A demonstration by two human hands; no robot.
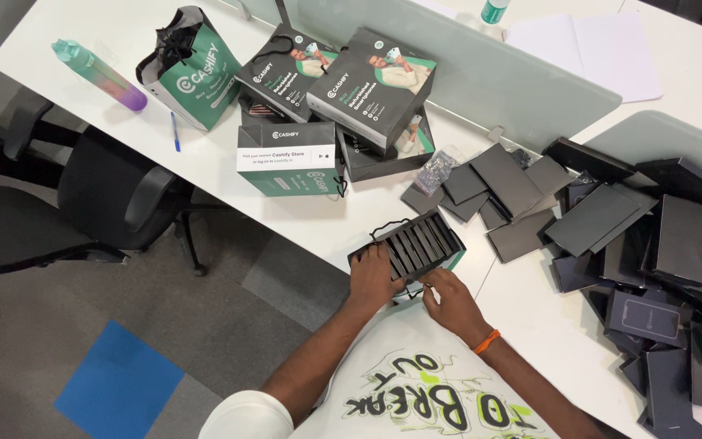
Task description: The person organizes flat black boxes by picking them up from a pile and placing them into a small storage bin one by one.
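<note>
at the far left of the white surface (229, 175) lies a slim bottle (99, 75), teal fading to purple, smooth and likely slippery. next comes a green paper bag (197, 69) with black tissue inside, a blue pen (175, 132) beside it, then a smaller green and white bag (288, 158) and two dark printed cartons (371, 77) stacked at a slant.

at the near edge of the surface, in front of the person, sits a black slotted tray (412, 244), holding thin black slabs on edge in a row. the left hand (372, 276) lies flat on the tray's near left corner, fingers spread over the slots and not closed round anything. the right hand (448, 297) is just beside it at the tray's near edge, fingers curled downward; i cannot tell whether they pinch something, since the fingertips are hidden. the tray looks stiff and light, probably moulded card or plastic, with a matt finish that should give fair grip. it would best be taken by its two short ends, kept level so the upright slabs do not tip out.

to the right are a small clear packet (435, 171) and a loose heap of flat black boxes (611, 228), rectangular, hard-edged and slightly glossy, spreading to the far right.
</note>
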